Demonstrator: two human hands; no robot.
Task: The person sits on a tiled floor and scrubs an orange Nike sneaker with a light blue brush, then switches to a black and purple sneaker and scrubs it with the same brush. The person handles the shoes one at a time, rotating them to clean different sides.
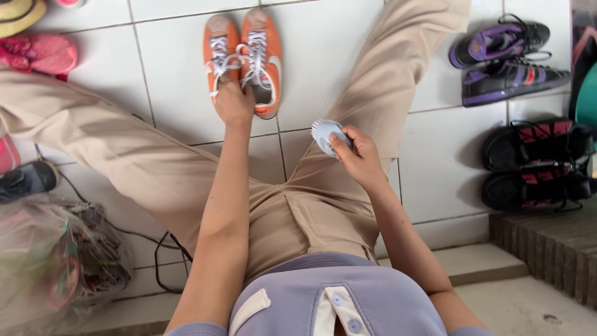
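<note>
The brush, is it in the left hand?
No, the right hand holds the brush, while the left hand grips an orange shoe.

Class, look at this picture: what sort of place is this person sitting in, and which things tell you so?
Probably a home entrance or porch floor where shoes are kept: white floor tiles, black sandals and purple shoes lined along the side, and orange sneakers under the left hand.

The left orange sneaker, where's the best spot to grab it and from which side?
Probably the heel collar of the left orange sneaker, from the near side: its opening faces the person, laces cover the top, and the left hand already rests there. The other sneaker crowds its right.
</note>
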